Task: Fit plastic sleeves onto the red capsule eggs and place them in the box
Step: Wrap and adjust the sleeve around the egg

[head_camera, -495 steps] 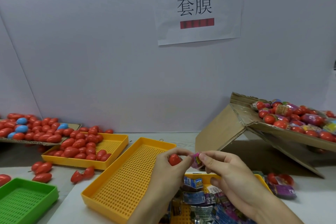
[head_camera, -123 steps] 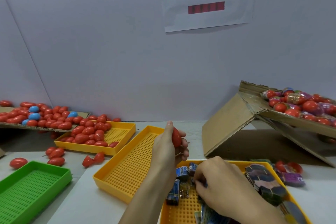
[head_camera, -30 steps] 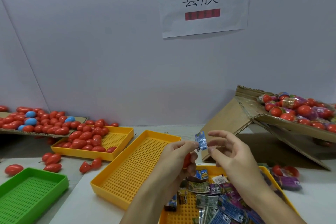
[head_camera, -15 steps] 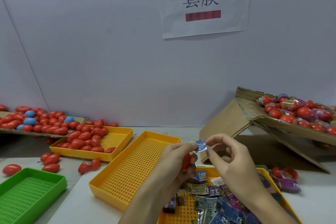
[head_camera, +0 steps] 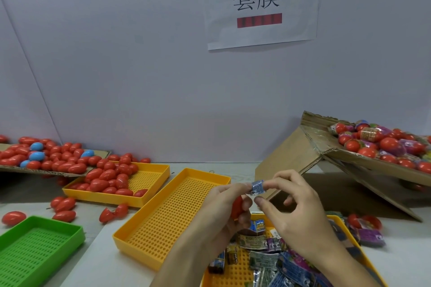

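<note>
The left hand (head_camera: 224,207) was curled around a red capsule egg (head_camera: 237,207), which showed only as a red sliver between the palm and the lower fingers, while its thumb and forefinger pinched one end of a small blue plastic sleeve (head_camera: 257,187). The right hand (head_camera: 296,214) pinched the other end of that sleeve between thumb and forefinger, its remaining fingers loosely bent and holding nothing. The sleeve sat just above the egg, apart from it and not yet over it. Both hands hovered over the near right edge of the empty yellow tray (head_camera: 172,214), taken here as the landmark. Just right of that tray and nearer the camera, a second yellow tray (head_camera: 235,275) held a heap of loose printed sleeves (head_camera: 268,261). Left of the empty tray and farther back, a third yellow tray (head_camera: 140,198) held bare red eggs (head_camera: 109,177), with more red and a few blue ones on a cardboard sheet (head_camera: 53,171) beyond it. A green tray (head_camera: 35,251) lay to the near left. Well to the right of the empty tray, the tilted cardboard box (head_camera: 310,158) held sleeved eggs (head_camera: 382,144).
</note>
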A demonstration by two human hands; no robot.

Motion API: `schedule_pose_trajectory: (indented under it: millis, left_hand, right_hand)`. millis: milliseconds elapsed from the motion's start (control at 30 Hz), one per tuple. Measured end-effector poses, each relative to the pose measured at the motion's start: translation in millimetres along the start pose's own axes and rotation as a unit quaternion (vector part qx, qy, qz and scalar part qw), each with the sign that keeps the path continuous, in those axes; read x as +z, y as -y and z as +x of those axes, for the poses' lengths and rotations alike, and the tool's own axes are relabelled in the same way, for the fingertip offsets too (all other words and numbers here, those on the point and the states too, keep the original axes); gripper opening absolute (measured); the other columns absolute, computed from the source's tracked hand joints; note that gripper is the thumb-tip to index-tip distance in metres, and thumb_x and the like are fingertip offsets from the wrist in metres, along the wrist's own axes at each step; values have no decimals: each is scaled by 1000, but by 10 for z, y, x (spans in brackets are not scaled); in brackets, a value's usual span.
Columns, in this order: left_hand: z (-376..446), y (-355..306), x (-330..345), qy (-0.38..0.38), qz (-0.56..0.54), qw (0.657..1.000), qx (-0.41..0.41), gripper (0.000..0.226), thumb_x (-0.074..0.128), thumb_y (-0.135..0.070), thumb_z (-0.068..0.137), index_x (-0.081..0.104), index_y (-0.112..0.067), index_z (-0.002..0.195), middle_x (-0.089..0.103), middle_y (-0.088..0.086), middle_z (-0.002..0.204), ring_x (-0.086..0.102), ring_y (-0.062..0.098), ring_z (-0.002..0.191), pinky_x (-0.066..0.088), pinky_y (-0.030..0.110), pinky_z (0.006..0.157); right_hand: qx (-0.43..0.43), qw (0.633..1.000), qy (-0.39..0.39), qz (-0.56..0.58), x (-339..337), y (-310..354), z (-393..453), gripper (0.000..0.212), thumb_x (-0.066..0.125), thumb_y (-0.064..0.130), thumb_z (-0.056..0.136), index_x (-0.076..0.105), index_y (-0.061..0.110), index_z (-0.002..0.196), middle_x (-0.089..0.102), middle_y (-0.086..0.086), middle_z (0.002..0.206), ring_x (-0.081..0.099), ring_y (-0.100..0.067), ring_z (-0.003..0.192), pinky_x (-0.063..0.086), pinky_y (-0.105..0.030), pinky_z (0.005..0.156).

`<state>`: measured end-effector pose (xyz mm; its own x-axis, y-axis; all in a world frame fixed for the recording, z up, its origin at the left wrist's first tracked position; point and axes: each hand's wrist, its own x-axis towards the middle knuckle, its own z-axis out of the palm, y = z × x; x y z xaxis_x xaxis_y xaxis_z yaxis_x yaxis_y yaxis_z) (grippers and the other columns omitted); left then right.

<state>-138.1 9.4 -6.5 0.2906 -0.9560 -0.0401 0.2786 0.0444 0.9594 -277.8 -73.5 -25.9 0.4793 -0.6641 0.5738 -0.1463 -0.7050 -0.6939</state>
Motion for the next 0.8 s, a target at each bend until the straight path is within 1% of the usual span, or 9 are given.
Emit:
schedule_pose_trajectory:
  millis: [133, 233, 300, 367, 467, 500, 600, 733, 800]
  left_hand:
    - [12, 13, -3, -4, -11, 1000, 9, 14, 74, -24, 82, 76, -17, 70, 48, 1, 59, 39, 14, 47, 39, 26, 47]
    - [16, 27, -6, -24, -12, 999, 20, 13, 79, -30, 73, 75, -18, 71, 47, 1, 59, 38, 14, 47, 36, 25, 47]
    - [11, 34, -4, -31, 7, 999, 24, 17, 77, -31, 78, 73, -18, 68, 48, 2, 59, 39, 14, 48, 37, 25, 47]
    - [3, 38, 3, -37, 24, 999, 24, 23, 72, -29, 85, 73, -19, 65, 49, 3, 59, 40, 14, 47, 37, 26, 48]
    - [-6, 38, 15, -45, 68, 996, 38, 19, 66, -28, 91, 80, -22, 80, 51, 0, 56, 41, 13, 46, 37, 25, 48]
    - [-5, 49, 17, -47, 90, 994, 46, 17, 65, -28, 92, 81, -25, 86, 51, -1, 55, 41, 12, 46, 37, 24, 48]
    - [2, 82, 21, -37, 144, 987, 69, 15, 66, -32, 92, 80, -26, 91, 51, -2, 53, 40, 12, 46, 38, 21, 48]
    - [14, 105, 24, -39, 195, 976, 89, 5, 75, -31, 86, 79, -30, 89, 53, -5, 52, 45, 7, 46, 42, 21, 51]
    - [25, 122, 19, -53, 229, 966, 110, 3, 77, -31, 83, 78, -32, 86, 53, -7, 51, 45, 5, 46, 43, 20, 53]
  right_hand:
    - [21, 999, 27, 15, 0, -5, 9, 7, 75, 37, 81, 69, 33, 80, 55, 16, 94, 53, -4, 88, 41, -16, 68]
    - [37, 995, 44, 86, -1, 34, 12, 25, 67, 50, 75, 72, 26, 81, 56, 12, 92, 55, -13, 79, 44, -20, 64]
    - [49, 988, 41, 140, 2, 61, 15, 31, 67, 50, 72, 74, 22, 82, 57, 10, 91, 57, -20, 76, 48, -28, 63]
    - [58, 981, 29, 182, 0, 70, 20, 34, 67, 48, 71, 76, 17, 82, 60, 9, 90, 61, -20, 82, 50, -34, 69]
    - [79, 971, -2, 227, -20, 52, 36, 35, 67, 44, 71, 78, 15, 86, 63, 9, 89, 62, -10, 89, 50, -18, 71]
    - [92, 967, -10, 237, -25, 44, 39, 33, 67, 42, 71, 79, 15, 86, 64, 10, 89, 63, -7, 90, 50, -16, 72]
    - [137, 956, -32, 258, -28, 3, 55, 26, 68, 40, 73, 80, 20, 84, 68, 11, 88, 65, -3, 87, 49, -22, 76]
    - [189, 936, -44, 294, -14, 2, 73, 23, 66, 44, 72, 81, 29, 82, 73, 8, 74, 62, 6, 64, 44, -21, 65]
    - [216, 926, -43, 306, -11, -15, 74, 24, 67, 43, 72, 81, 28, 83, 69, 6, 66, 58, 0, 58, 44, -20, 59]
